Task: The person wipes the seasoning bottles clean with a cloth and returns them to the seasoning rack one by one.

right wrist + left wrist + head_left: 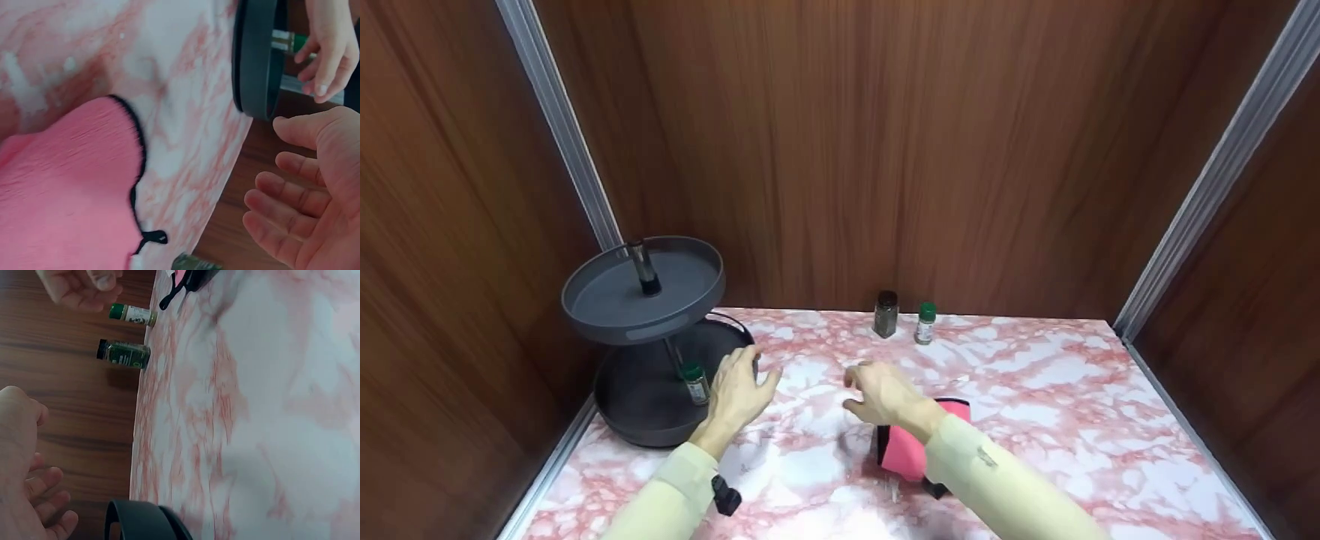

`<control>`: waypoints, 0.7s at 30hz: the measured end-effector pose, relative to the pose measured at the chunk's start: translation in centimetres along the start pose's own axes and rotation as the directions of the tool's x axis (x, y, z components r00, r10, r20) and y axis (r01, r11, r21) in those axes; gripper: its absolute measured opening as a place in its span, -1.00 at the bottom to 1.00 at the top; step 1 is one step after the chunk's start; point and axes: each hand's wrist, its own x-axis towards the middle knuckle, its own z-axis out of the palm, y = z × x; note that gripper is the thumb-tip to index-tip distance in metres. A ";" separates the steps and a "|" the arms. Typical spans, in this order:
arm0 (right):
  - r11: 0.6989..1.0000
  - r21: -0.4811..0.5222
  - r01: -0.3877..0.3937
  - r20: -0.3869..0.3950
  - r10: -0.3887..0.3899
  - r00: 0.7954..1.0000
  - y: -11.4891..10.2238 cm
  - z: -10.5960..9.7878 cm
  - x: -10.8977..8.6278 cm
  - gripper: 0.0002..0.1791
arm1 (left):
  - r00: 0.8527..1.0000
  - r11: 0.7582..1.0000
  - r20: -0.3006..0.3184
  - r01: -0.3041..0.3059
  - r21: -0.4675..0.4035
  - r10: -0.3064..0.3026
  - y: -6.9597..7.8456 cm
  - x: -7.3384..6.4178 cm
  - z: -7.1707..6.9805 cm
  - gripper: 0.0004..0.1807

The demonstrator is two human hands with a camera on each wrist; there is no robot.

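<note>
My left hand (737, 391) is beside the lower tier of a dark two-tier tray stand (649, 435), its fingers relaxed and holding nothing. Close to it in that tier, a small green-capped spice jar (697, 385) stands by the central post. Over the table's middle, my right hand (887, 394) hangs with loosely bent fingers and an empty palm, as the right wrist view also shows. Partly under the right wrist and forearm lies a pink cloth item with black trim (67, 185); the arm hides some of it in the head view.
Against the back wall stand a black-capped spice jar (886, 315) and another green-capped jar (925, 324). The stand's upper tier (690, 274) overhangs the lower one at the left. Wooden panels (885, 150) enclose the pink-and-white marbled table (1057, 442).
</note>
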 end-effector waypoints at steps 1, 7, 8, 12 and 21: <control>1.000 0.000 -0.006 -0.018 0.006 1.000 0.5 0.1 -0.5 -0.71 | 1.000 1.000 0.003 -0.002 -0.003 0.002 0.2 0.1 0.3 -0.49; 0.997 0.040 -0.060 -0.088 0.063 0.994 3.7 0.8 -3.7 -0.79 | 1.000 1.000 0.019 -0.006 -0.015 0.007 1.0 0.4 2.0 -0.50; 0.996 0.050 -0.071 -0.096 0.076 0.992 4.1 0.8 -4.1 -0.80 | 1.000 1.000 0.026 -0.004 -0.020 0.004 1.2 0.5 2.3 -0.49; 0.989 0.070 -0.132 -0.134 0.140 0.981 5.5 0.7 -5.8 -0.81 | 0.999 0.999 0.037 -0.016 -0.041 0.018 1.8 1.0 3.5 -0.45; 0.930 0.127 -0.345 -0.112 0.360 0.926 7.9 0.3 -9.4 -0.85 | 0.996 0.997 0.065 -0.052 -0.055 0.055 3.7 2.1 6.1 -0.50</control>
